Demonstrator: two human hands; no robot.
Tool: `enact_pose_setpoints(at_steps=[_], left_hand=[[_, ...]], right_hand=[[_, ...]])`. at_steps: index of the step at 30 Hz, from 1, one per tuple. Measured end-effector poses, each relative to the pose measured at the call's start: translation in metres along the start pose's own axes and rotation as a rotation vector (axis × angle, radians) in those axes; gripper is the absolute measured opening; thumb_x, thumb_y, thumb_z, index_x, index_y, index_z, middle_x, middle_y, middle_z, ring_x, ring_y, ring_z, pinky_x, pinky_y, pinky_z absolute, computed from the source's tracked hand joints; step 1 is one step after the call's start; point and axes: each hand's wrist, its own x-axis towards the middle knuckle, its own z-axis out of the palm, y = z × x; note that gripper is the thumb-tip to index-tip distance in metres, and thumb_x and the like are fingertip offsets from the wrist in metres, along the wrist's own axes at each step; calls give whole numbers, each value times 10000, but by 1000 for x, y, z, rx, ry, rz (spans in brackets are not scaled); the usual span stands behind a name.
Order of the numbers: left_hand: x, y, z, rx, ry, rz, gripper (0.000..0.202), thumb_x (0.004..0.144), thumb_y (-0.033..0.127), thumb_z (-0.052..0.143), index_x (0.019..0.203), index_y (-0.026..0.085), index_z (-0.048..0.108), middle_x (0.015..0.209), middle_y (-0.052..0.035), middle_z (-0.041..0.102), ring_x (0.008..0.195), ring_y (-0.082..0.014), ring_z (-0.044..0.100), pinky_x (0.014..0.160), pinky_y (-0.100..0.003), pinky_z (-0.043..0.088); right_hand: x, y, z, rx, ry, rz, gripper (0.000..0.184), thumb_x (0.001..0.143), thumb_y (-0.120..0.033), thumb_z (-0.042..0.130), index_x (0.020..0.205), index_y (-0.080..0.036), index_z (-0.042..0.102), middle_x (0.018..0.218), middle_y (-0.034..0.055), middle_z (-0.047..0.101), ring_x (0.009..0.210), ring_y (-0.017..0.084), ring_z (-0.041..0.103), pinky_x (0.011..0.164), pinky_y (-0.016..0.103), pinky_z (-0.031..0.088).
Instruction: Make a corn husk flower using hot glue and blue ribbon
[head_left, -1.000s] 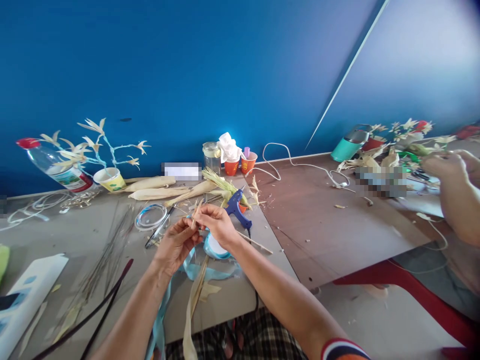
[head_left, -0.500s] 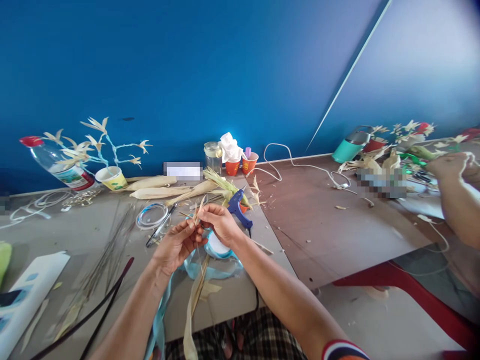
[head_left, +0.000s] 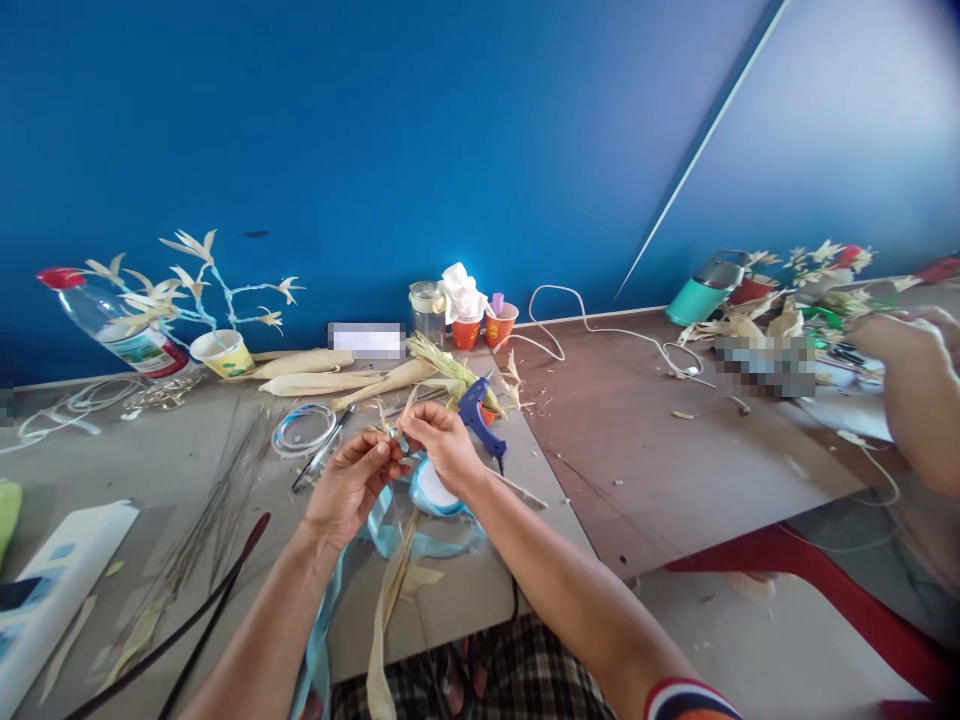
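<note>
Close together over the table, my two hands work on a small corn husk flower. My left hand (head_left: 356, 480) pinches its base, where a bit of light blue shows between the fingers. My right hand (head_left: 439, 440) pinches a pale husk petal (head_left: 407, 405) that sticks up from the fingertips. Below them lie a roll of light blue ribbon (head_left: 439, 490) and a long dry husk strip (head_left: 384, 640). Just beyond my right hand rests a blue glue gun (head_left: 480, 412). The fingers hide most of the flower.
Husk flowers on blue stems stand in a yellow paper cup (head_left: 225, 357), beside a tilted plastic bottle (head_left: 139, 335). Corn husks (head_left: 322, 384), a wire coil (head_left: 304, 432), thin sticks (head_left: 221, 490) and red cups (head_left: 500, 328) lie around. At right, another person's hand (head_left: 889, 345) works.
My hands stay in nearly the same place. The petal has shifted and tilted slightly between my fingers, and a bit of light blue now shows there. The other person's hand has moved slightly.
</note>
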Motion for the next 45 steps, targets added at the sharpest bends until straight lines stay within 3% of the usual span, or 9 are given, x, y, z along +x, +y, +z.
enact_pose_setpoints(at_steps=[10,15,24,34,45], left_hand=[[2,-5,0,105,87,94,167,622,240,776,681,153,646,669,-9,657,606,-125,611,602,-247,484],[2,-6,-1,271,124,175,174,644,269,754,681,149,635,655,-4,646,580,-122,586,598,-254,452],[1,-4,-1,499,118,235,175,685,300,707,665,151,618,624,-5,623,581,-126,544,594,-258,418],[2,-3,-1,411,122,174,206,662,302,727,673,146,594,628,-5,621,575,-119,531,585,-248,408],[1,-2,0,336,141,141,211,616,284,767,646,150,606,597,16,582,566,-105,516,605,-238,396]], right_hand=[[-1,2,3,-39,43,11,181,640,-295,633,586,-160,526,489,-60,469,466,58,384,483,205,298],[0,2,3,88,27,56,185,631,-299,644,603,-167,518,517,-56,507,444,53,370,463,205,288],[-1,5,4,61,-6,65,142,637,-256,616,594,-168,514,493,-56,504,440,57,380,455,202,291],[-3,5,4,102,-90,131,207,637,-324,660,605,-172,523,500,-55,511,416,60,378,435,214,354],[-1,7,5,72,28,119,135,622,-257,612,614,-164,514,520,-58,534,385,32,365,400,189,252]])
